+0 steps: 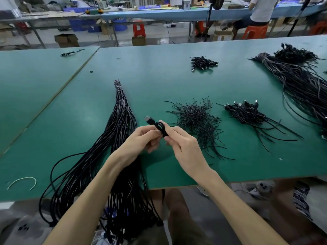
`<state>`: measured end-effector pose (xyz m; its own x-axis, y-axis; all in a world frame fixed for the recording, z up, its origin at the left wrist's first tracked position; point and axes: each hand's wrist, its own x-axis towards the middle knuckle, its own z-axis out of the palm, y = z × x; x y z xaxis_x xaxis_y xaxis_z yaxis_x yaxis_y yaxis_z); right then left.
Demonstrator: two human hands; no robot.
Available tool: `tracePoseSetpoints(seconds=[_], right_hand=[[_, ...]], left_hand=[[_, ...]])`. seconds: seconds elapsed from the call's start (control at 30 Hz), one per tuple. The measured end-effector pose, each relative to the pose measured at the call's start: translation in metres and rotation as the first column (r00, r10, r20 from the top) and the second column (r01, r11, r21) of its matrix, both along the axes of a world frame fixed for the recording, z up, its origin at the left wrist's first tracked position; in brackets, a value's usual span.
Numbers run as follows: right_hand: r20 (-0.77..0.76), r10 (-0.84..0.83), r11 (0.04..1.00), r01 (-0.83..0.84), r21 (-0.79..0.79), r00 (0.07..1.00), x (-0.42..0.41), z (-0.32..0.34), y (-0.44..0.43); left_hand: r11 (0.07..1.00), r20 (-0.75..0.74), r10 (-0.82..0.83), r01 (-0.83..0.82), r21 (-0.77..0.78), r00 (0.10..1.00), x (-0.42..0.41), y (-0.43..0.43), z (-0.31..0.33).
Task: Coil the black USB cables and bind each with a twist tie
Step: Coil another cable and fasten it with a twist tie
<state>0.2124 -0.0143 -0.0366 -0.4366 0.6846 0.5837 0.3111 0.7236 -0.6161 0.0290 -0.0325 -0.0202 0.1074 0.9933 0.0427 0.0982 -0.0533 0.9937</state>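
Black USB cable [160,127], small tight coil, plug poking up-left, centre of frame, held just above green table mat [159,76]. left hand [141,140] pinches coil at fingertips, likely so loops can't spring. right hand [182,147] pinches other side, probably winding tie; tie itself too small to tell. Heap of thin black twist ties [196,119] just right of hands, handy. Long bundle of uncoiled black cables [122,121] at left, draping off near edge. Pile of finished coils [246,112] further right. Upper frame: blue workbench [159,14], orange plastic stools [139,30].

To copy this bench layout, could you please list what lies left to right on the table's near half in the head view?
White wire loop → uncoiled cable bundle → twist tie pile → coiled cables → large cable bundle.
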Motion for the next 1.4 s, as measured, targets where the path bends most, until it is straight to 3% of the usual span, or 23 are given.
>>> tracePoseSetpoints(seconds=[0.13, 0.23, 0.33, 0.43, 0.7, 0.93, 1.2, 1.4], right_hand=[[0.014, -0.168, 0.968, 0.162, 0.193, 0.986, -0.001, 0.0, 0.0], [-0.057, -0.283, 0.959, 0.284, 0.003, 0.957, 0.001, -0.001, -0.001], [-0.052, -0.193, 0.952, 0.175, -0.25, 0.98, 0.002, -0.002, 0.002], [-0.081, -0.11, 0.968, 0.088, -0.236, 0.991, 0.003, -0.003, 0.002], [-0.263, -0.14, 0.945, 0.05, -0.323, 0.954, 0.008, 0.003, 0.002], [-0.316, -0.072, 0.978, 0.006, -0.207, 0.946, 0.008, 0.002, -0.001], [-0.061, -0.057, 0.987, 0.065, 0.149, 0.997, 0.002, -0.002, -0.007], [-0.053, 0.035, 0.98, -0.024, 0.195, 0.998, 0.001, 0.0, -0.011]], left_hand=[[0.999, 0.052, -0.033, 0.033, -0.007, 0.998, 0.001, -0.001, 0.0], [1.0, 0.038, -0.016, 0.015, 0.01, 0.999, 0.0, -0.002, -0.001], [0.999, 0.0, -0.022, 0.022, 0.03, 1.0, -0.001, -0.002, -0.003], [0.997, -0.008, -0.051, 0.052, 0.055, 0.999, 0.001, -0.002, -0.003], [0.99, -0.144, -0.093, 0.107, 0.093, 0.985, 0.006, -0.002, -0.005], [0.995, -0.151, 0.006, 0.01, 0.102, 0.989, 0.004, 0.0, -0.008], [0.982, -0.053, 0.14, -0.132, 0.132, 0.989, 0.0, 0.002, -0.009], [0.959, 0.015, 0.254, -0.254, 0.126, 0.967, -0.001, 0.002, -0.008]])
